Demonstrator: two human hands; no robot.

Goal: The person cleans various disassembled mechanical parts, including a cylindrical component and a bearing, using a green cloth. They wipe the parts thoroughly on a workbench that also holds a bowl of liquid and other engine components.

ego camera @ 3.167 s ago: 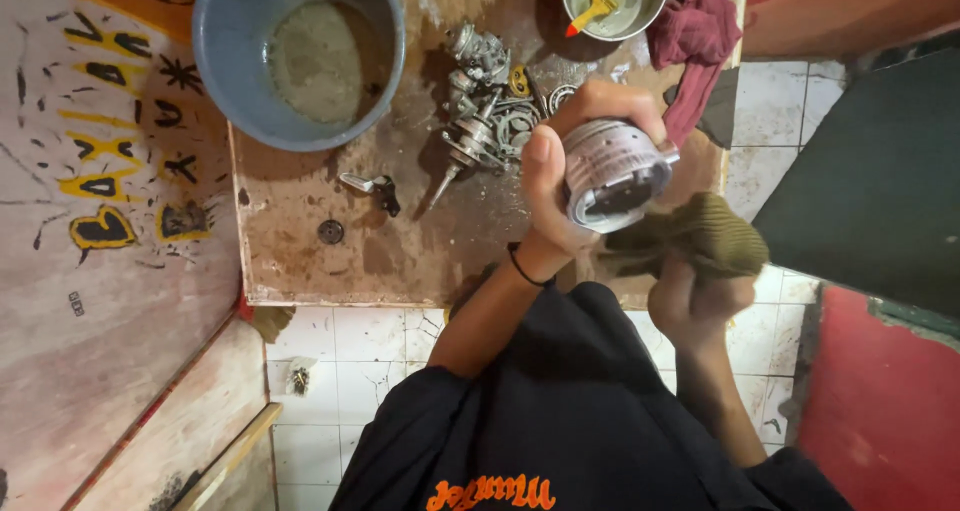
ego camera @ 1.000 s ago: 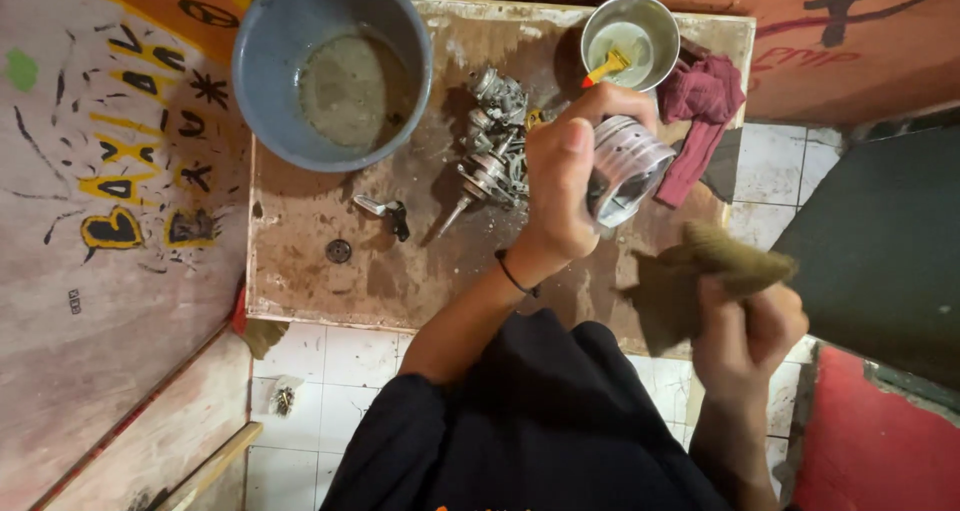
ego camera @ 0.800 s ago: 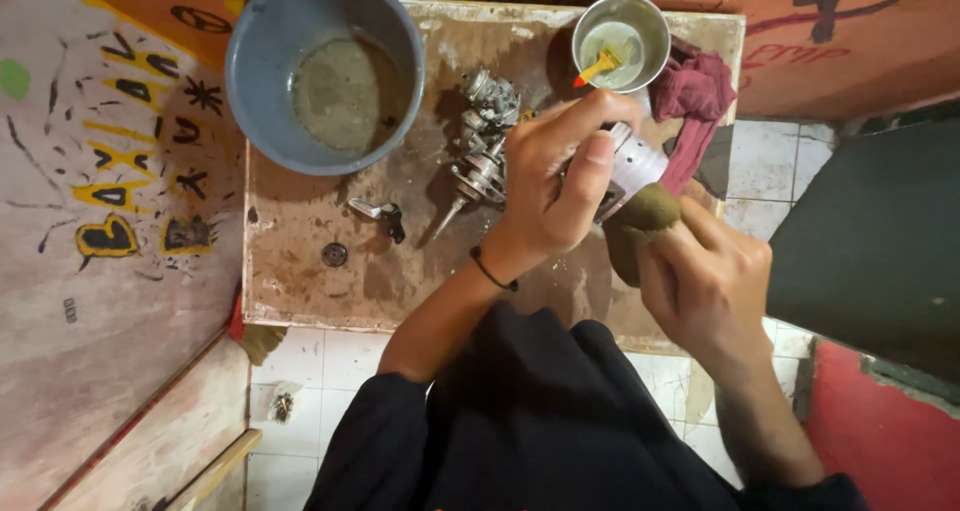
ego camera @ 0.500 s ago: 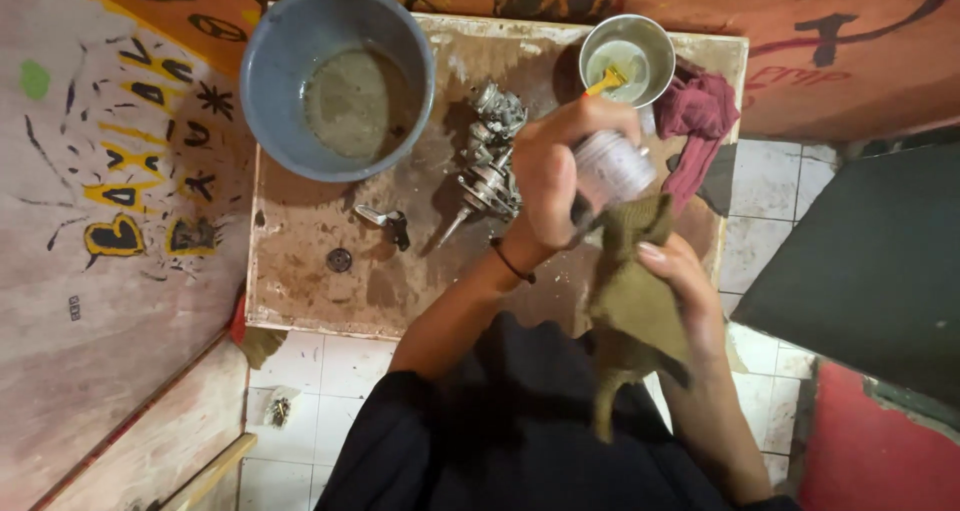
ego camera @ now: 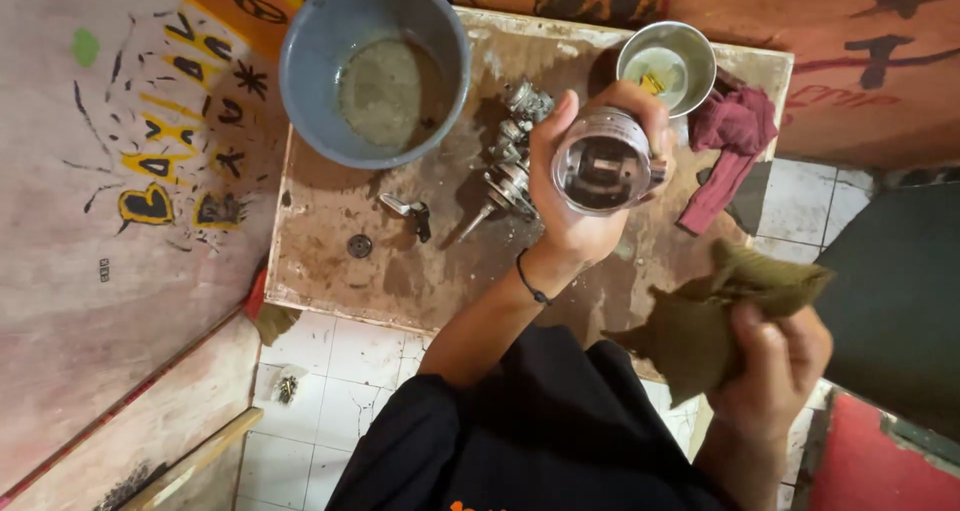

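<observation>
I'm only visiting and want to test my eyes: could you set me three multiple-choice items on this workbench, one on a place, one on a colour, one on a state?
1. Where is the red rag?
A. in the blue basin
B. right of the metal cup
C. on the floor tiles

2. What colour is the cloth?
A. olive green
B. white
C. blue

3. How is the piston held?
A. lying on the table
B. wrapped in cloth
C. gripped in the left hand

Answers: 1 B, it lies beside the metal cup; 2 A, olive in the right hand; 3 C, fingers wrap it.
</observation>
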